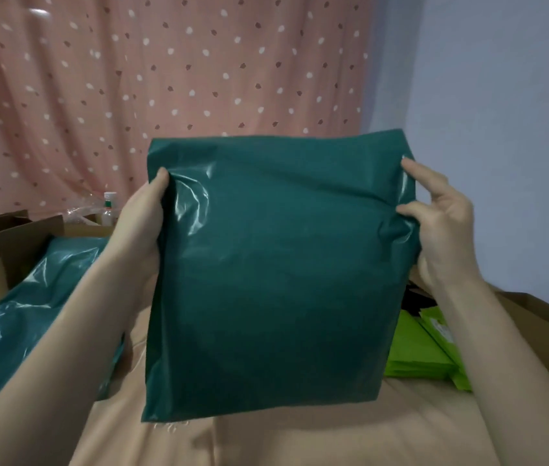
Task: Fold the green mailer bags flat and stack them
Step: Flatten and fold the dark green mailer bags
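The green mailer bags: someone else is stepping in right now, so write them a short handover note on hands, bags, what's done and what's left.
Left hand: gripping the left edge of the dark green mailer bag.
Right hand: pinching its right edge.
The bag hangs upright in the air above the beige sheet.
Done: other dark green bags lie piled at the left.
Left: lay this bag flat on that pile.
Lime green packets sit at the right, untouched.
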The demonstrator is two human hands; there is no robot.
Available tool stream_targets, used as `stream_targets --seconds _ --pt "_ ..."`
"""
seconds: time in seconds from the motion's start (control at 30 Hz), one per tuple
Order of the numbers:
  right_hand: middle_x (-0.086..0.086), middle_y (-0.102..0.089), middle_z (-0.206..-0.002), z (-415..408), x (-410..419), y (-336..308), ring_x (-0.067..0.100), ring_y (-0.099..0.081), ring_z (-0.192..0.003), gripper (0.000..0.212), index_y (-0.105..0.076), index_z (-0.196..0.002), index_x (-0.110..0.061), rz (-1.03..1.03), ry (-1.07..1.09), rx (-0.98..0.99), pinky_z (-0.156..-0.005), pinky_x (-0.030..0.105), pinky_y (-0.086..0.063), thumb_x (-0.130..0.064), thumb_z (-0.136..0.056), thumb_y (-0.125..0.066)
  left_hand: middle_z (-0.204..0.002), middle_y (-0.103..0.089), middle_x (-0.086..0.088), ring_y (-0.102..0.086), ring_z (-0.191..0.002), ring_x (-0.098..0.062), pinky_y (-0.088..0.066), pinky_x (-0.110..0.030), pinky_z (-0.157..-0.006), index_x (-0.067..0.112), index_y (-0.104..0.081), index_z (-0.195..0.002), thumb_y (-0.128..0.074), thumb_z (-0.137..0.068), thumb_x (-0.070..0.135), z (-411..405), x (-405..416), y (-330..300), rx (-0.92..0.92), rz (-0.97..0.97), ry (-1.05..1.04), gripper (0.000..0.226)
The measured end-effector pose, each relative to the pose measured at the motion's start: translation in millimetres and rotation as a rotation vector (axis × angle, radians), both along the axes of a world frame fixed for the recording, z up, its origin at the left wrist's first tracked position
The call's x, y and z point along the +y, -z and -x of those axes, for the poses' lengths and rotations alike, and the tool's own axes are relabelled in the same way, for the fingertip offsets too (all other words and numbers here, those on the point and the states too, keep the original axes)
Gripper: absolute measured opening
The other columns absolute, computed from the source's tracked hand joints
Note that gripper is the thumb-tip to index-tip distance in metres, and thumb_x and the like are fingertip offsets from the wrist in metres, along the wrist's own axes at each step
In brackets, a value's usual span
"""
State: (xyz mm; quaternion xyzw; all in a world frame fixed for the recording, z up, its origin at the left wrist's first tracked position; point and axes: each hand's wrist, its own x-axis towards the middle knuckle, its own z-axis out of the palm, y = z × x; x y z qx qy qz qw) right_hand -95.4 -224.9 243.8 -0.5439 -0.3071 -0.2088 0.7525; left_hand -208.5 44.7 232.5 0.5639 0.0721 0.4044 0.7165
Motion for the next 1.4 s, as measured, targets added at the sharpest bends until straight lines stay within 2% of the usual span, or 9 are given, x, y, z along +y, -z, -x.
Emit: stream_targets --seconds 0.2,0.37,0.47,0.6,0.73,0.87,1.03,1.2,1.4 --pt "0.003 -0.052 -0.128 -35.3 11.3 21.1 0.017 -0.051 -0.121 0.054 -0.056 -0.126 -0.009 0.343 0.231 0.032 -0.107 0.034 -0.041 0.014 -0.077 -0.049 -0.054 -0.055 0.008 -0.051 -0.045 0.0 -0.041 -0.018 -0.047 0.016 -0.059 -0.079 -0.045 -0.099 0.028 -16.5 21.4 25.6 0.163 -0.327 -0.163 0.027" --pt "0.011 -0.028 -0.147 -65.6 43.7 97.7 0.021 -0.036 -0.131 0.064 -0.033 -0.141 0.003 0.771 0.232 0.07 -0.084 -0.008 -0.017 0.013 -0.082 -0.053 -0.111 -0.064 -0.007 -0.06 -0.105 -0.024 -0.047 -0.036 -0.094 0.008 -0.058 -0.118 -0.052 -0.091 0.014 -54.5 53.7 105.2 0.336 -0.413 -0.22 0.029" --pt "0.004 -0.015 -0.154 -77.3 56.8 146.4 0.018 -0.026 -0.137 0.07 -0.02 -0.147 -0.002 0.93 0.201 0.116 -0.074 -0.015 -0.007 0.011 -0.085 -0.051 -0.109 -0.06 -0.005 -0.056 -0.109 -0.027 -0.044 -0.032 -0.088 0.008 -0.053 -0.122 -0.047 -0.09 -0.004 -67.6 58.6 145.1 0.423 -0.333 -0.168 0.034" --pt "-0.004 -0.007 -0.156 -95.1 70.2 192.9 0.01 -0.025 -0.132 0.075 -0.016 -0.149 -0.007 0.96 0.194 0.142 -0.084 -0.009 -0.021 0.016 -0.084 -0.044 -0.108 -0.054 0.002 -0.052 -0.1 -0.017 -0.04 -0.014 -0.066 0.014 -0.048 -0.124 -0.041 -0.093 -0.003 -83.2 61.5 179.0 0.491 -0.347 -0.18 0.036" --pt "-0.013 -0.006 -0.155 -115.9 81.3 217.5 0.033 -0.043 -0.122 0.079 -0.015 -0.15 -0.01 1.085 0.302 0.048 -0.098 0.038 -0.045 0.008 -0.08 -0.048 -0.103 -0.057 -0.001 -0.054 -0.095 -0.019 -0.045 -0.022 -0.069 0.015 -0.047 -0.125 -0.038 -0.091 -0.007 -104.9 74.6 203.2 0.501 -0.357 -0.206 0.042" --pt "-0.006 -0.002 -0.157 -131.1 92.9 233.9 0.016 -0.029 -0.135 0.078 -0.012 -0.15 -0.007 1.114 0.229 0.119 -0.094 0.01 -0.03 0.014 -0.082 -0.045 -0.108 -0.058 -0.004 -0.056 -0.098 -0.021 -0.043 -0.026 -0.07 0.016 -0.044 -0.125 -0.036 -0.088 -0.01 -122.7 91.0 227.7 0.572 -0.4 -0.227 0.045" --pt "0.003 -0.002 -0.159 -149.3 104.4 251.5 0.026 -0.014 -0.143 0.073 -0.009 -0.151 -0.01 1.354 0.312 0.102 -0.113 0.033 -0.022 -0.004 -0.09 -0.049 -0.123 -0.057 -0.009 -0.053 -0.111 -0.028 -0.043 -0.038 -0.089 0.017 -0.039 -0.131 -0.041 -0.088 -0.005 -136.0 97.0 246.9 0.652 -0.573 -0.304 0.049" --pt "0.011 -0.009 -0.157 -153.2 105.8 248.7 0.032 -0.017 -0.14 0.064 -0.018 -0.149 -0.016 1.495 0.423 0.084 -0.113 0.042 -0.021 -0.024 -0.093 -0.048 -0.151 -0.024 -0.019 -0.025 -0.133 -0.039 -0.027 -0.05 -0.107 0.007 -0.03 -0.143 -0.049 -0.094 0.014 -139.2 98.6 250.8 0.874 -1.033 -0.468 0.053" --pt "0.008 -0.016 -0.157 -133.2 102.2 228.9 0.03 -0.023 -0.139 0.056 -0.028 -0.146 -0.016 1.406 0.417 0.043 -0.112 0.04 -0.026 -0.033 -0.095 -0.044 -0.156 -0.016 -0.014 -0.016 -0.142 -0.033 -0.016 -0.046 -0.115 0.011 -0.03 -0.143 -0.038 -0.097 0.02 -126.9 89.0 222.0 0.861 -1.038 -0.407 0.048"
